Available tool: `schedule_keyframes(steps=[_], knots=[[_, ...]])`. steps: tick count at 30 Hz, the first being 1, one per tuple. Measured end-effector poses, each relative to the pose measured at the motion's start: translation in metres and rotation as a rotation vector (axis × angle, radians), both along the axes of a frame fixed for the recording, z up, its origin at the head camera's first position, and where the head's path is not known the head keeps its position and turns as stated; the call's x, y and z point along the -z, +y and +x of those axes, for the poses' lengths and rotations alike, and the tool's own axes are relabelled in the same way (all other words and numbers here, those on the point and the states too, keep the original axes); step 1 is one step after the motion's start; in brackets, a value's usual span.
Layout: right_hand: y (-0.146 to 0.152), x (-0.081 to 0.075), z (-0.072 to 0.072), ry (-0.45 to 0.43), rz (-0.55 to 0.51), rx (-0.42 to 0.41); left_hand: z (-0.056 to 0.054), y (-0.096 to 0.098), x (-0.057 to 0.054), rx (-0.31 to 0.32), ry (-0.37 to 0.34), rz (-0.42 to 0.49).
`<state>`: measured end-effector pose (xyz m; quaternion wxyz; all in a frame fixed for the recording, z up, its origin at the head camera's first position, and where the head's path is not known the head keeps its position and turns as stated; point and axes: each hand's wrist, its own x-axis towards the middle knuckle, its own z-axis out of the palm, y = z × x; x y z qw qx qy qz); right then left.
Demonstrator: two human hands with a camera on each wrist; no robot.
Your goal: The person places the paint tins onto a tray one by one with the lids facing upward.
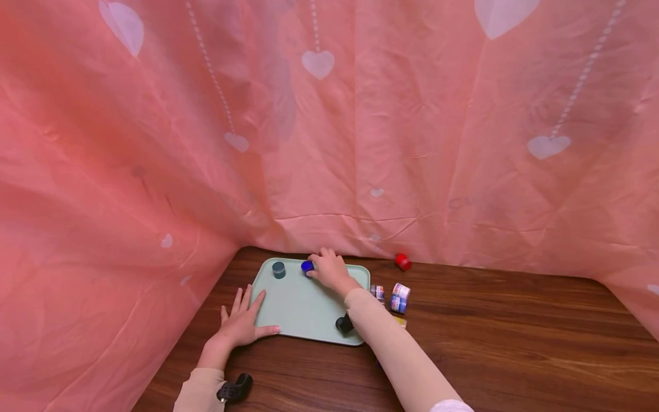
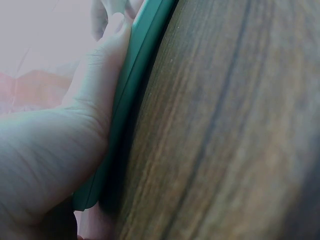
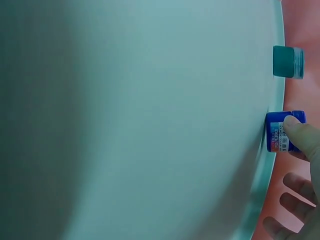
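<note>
My right hand [image 1: 330,271] pinches a small blue paint jar [image 3: 277,132] between thumb and finger at the far edge of a pale green tray [image 1: 304,303]. In the right wrist view the other fingers spread away from the jar. A dark teal paint jar [image 1: 278,270] stands on the tray to the left of the blue one. My left hand [image 1: 241,321] rests at the tray's near left corner with its fingers spread. In the left wrist view its thumb [image 2: 97,75] lies straight along the tray's rim.
Right of the tray lie several paint jars, among them a white one [image 1: 401,290], a blue one [image 1: 399,304] and a yellow one [image 1: 400,322] partly behind my right arm. Farther back is a red jar [image 1: 403,262]. A pink curtain [image 1: 329,171] hangs behind the wooden table [image 1: 494,332].
</note>
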<state>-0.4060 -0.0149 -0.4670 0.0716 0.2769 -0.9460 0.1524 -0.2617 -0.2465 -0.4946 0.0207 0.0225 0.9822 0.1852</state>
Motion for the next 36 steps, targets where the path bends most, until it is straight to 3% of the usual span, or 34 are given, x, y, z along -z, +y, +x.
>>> schedule_keyframes(steps=[9, 18, 25, 36], knots=[[-0.002, 0.007, -0.003, -0.014, -0.009, 0.060, 0.000, 0.000, 0.000, -0.002, 0.001, 0.003], [0.003, -0.002, -0.003, -0.062, -0.004, 0.073, 0.001, 0.001, -0.001, 0.001, 0.008, 0.008], [0.010, -0.018, -0.002, -0.065, -0.011, 0.028, 0.001, -0.001, -0.001, 0.001, 0.013, 0.029], [0.021, -0.038, 0.016, 0.025, 0.040, -0.093, 0.000, 0.000, 0.002, -0.007, 0.004, 0.004]])
